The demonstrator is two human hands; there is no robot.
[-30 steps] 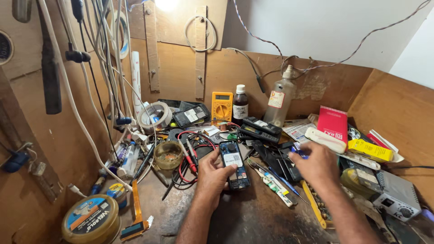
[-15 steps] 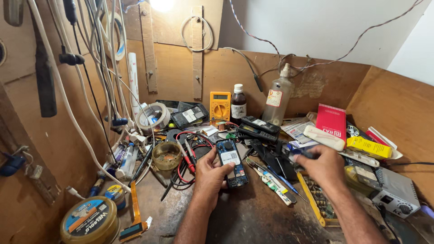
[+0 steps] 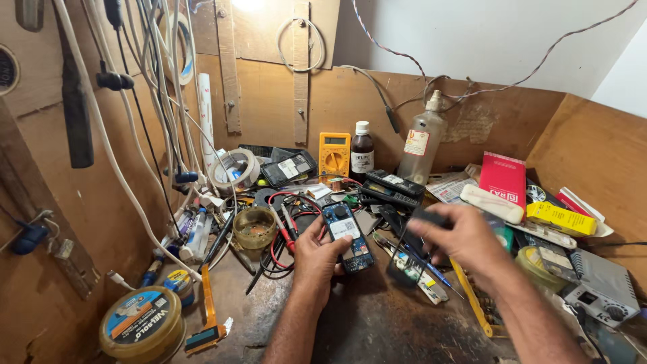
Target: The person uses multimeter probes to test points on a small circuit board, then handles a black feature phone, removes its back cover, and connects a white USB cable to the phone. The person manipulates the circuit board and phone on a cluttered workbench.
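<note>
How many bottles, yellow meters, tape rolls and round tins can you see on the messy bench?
Bottles: 2, a dark one and a clear one
Yellow meters: 1
Tape rolls: 1
Round tins: 1
Total: 5

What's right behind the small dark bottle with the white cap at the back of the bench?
Behind the dark bottle stands the brown wooden back panel, with a black cable hanging down it just to the right. The strip of panel directly behind the bottle is covered by the bottle itself.
</note>
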